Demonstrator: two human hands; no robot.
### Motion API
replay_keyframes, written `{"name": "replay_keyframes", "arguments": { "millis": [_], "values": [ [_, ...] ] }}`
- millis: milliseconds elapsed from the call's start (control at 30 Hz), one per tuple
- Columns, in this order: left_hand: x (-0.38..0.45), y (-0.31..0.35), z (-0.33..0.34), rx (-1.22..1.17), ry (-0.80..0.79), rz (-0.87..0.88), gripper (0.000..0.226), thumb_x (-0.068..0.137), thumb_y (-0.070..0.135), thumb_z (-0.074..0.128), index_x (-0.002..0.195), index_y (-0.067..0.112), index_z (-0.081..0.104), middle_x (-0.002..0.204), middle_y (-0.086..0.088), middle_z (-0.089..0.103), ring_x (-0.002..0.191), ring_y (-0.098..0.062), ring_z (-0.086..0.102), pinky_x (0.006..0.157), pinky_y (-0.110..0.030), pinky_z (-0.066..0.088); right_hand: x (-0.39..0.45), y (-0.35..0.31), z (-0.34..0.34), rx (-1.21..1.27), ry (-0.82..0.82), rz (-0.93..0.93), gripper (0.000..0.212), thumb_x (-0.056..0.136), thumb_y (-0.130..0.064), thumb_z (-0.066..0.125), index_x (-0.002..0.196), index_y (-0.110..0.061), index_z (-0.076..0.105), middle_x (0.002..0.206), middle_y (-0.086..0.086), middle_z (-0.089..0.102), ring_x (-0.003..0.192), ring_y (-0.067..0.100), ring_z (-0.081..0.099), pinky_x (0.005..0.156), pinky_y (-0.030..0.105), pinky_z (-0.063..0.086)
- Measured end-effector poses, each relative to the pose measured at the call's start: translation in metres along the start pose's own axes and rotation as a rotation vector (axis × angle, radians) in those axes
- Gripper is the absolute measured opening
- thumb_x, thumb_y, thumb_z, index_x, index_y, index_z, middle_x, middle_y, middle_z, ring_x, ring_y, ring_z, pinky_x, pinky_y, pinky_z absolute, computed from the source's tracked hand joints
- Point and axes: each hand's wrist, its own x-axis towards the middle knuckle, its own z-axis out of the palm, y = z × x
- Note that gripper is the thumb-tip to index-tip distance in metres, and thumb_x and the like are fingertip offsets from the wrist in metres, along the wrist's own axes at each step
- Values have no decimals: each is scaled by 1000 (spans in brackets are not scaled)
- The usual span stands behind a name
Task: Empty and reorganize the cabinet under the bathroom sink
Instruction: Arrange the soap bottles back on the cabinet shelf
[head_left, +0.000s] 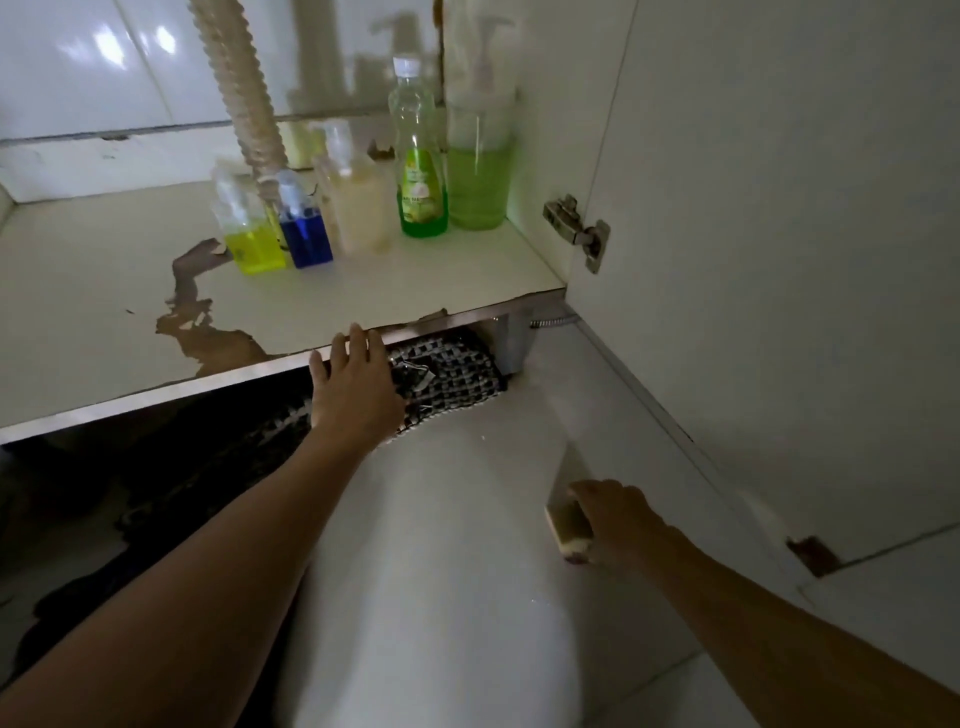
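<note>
Peeling laminate on the cabinet floor (363, 291) carries 5 bottles (358, 208) bunched at its back-right corner, left hand (353, 384) relaxed on the front edge, right hand (613, 519) gripping a sponge (569, 525); risk: wiping between them tips the crowded bottles.

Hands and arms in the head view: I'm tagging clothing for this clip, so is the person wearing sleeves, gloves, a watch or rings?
Nothing worn shows. The left hand and right hand are bare, without gloves, and both forearms are uncovered right to the frame's bottom edge. No watch or bracelet shows at either wrist. The dim light leaves rings too small to tell.
</note>
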Motion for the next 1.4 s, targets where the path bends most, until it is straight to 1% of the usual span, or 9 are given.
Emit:
{"name": "replay_keyframes", "arguments": {
  "millis": [100,467,633,733,800,900,1000,1133,1400],
  "values": [
    [0,1,1,0,-6,-26,80,91,30,53,151,8,5,160,-13,2,148,-32,2,118,-52,7,4,-1,4,-137,8,-30,77,82,-44,66,144,-16,28,146,6,37,136,26,32,114,44,19],
    [-3,1,4,-13,21,-18,83,91,36,54,151,10,3,160,-11,0,148,-30,1,117,-54,10,15,-17,-8,-230,91,6,58,82,-40,64,132,-19,45,137,7,42,130,26,38,113,46,16],
    [-5,-4,14,38,89,-2,82,92,34,50,152,10,-1,161,-9,-1,148,-28,0,117,-53,8,30,-58,-108,-155,67,-59,61,75,-54,65,122,-18,51,121,7,52,113,26,51,102,43,30],
    [-6,-6,22,93,97,4,82,93,34,48,152,9,-4,161,-9,-4,149,-29,-2,118,-53,5,28,-86,-190,-193,17,-82,46,75,-36,71,114,-17,58,100,4,55,92,21,53,91,38,44],
    [-5,-6,23,110,99,3,87,86,33,60,152,6,10,160,-14,12,147,-33,13,117,-54,17,30,-98,-234,-214,81,-79,34,74,-29,72,103,-16,58,85,1,54,83,19,53,80,35,46],
    [-4,-6,22,94,96,-17,94,66,33,77,145,4,35,150,-15,38,138,-34,38,108,-54,34,50,-109,-269,-243,301,-124,25,79,-20,64,101,-15,53,81,2,50,90,24,54,95,44,39],
    [-4,-4,23,88,47,-23,93,84,44,57,152,11,3,161,-9,3,149,-28,5,119,-49,12,85,-116,-273,-243,479,-120,31,91,-24,45,116,-8,54,115,14,56,116,33,50,110,54,22],
    [-1,-3,7,70,-58,-16,93,90,51,45,151,14,-14,159,-5,-19,148,-24,-15,121,-45,2,135,-118,-260,-120,416,-78,39,96,-30,38,126,-8,49,135,20,45,130,37,37,112,61,10],
    [9,-6,-28,-24,-360,-36,96,89,46,55,152,17,-12,159,-2,-19,148,-20,-12,121,-46,7,157,-105,-241,194,496,-83,28,81,-21,65,108,-28,63,110,3,60,116,30,51,103,55,25]
  ]
}}
